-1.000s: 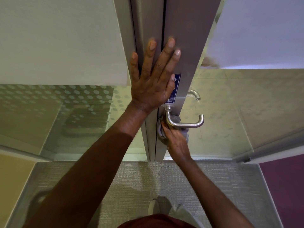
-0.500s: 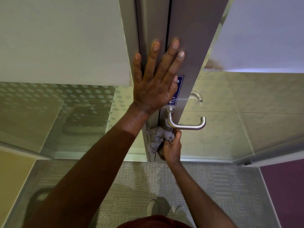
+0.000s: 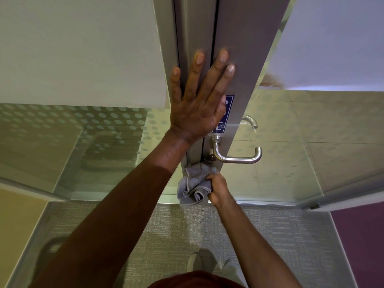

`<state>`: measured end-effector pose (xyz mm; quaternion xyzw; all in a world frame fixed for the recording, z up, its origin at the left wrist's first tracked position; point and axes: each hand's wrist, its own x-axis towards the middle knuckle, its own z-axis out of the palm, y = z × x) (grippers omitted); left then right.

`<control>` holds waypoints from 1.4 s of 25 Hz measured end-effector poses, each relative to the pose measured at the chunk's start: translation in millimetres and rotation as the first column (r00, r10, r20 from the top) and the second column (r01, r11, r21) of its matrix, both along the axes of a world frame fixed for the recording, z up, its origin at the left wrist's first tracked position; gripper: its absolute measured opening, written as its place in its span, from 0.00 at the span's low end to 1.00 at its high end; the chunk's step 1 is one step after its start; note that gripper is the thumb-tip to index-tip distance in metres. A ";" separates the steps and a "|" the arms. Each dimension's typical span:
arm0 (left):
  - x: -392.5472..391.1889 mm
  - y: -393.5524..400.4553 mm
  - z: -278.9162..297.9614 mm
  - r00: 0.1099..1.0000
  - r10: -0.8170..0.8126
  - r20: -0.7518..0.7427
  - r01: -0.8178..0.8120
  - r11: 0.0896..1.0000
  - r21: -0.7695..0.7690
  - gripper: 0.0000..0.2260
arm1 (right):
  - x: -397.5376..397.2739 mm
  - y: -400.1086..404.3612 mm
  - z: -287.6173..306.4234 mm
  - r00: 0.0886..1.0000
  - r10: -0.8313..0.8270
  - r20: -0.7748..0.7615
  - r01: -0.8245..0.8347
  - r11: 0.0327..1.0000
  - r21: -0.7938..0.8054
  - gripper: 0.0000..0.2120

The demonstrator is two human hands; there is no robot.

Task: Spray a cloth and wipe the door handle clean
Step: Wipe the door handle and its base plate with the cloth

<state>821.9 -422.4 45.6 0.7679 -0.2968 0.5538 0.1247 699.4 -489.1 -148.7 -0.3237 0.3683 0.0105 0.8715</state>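
Brushed steel is what we look down on: a lever handle (image 3: 239, 156) sticking out from the edge of a grey metal door (image 3: 245, 59), with glass panels on either side and carpet (image 3: 166, 235) below.

Our left hand (image 3: 199, 104) lies flat against the door above the handle, fingers spread wide and pointing up, the palm partly covering a small blue sign (image 3: 225, 115). We judge that it is placed there to brace the door, so the leaf does not swing while the other hand rubs at the hardware.

Our right hand (image 3: 218, 189) sits lower, closed in a fist around a bunched grey cloth (image 3: 194, 187). The cloth bulges out to the left of the fist, and its upper fold reaches up to the door edge just under the round base where the lever meets the door. Whether the fold actually touches that base we cannot tell. The lever's long bar runs off to the right, above the fist and apart from it, bare and uncovered.

So the handle lies just above and slightly right of the cloth hand. We judge that wiping is under way at the lower part of the fitting, with the bar itself within easy reach. No spray bottle is in view. A second lever (image 3: 249, 121) shows faintly on the far side.
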 end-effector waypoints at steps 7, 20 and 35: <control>-1.6 0.5 0.2 1.000 -0.001 -0.011 0.001 1.000 0.010 0.25 | 17.5 -13.6 5.3 0.994 -0.100 -0.037 0.106 0.905 0.411 0.17; -1.0 -1.7 -1.8 0.998 0.053 0.019 -0.053 0.998 0.036 0.25 | 29.9 -16.9 -21.1 0.971 -0.112 -0.212 0.194 0.888 0.418 0.18; -9.0 2.9 7.8 0.997 -0.027 -0.070 0.028 0.999 0.024 0.27 | -54.8 -7.8 78.6 0.989 0.060 0.138 -0.090 0.972 0.217 0.29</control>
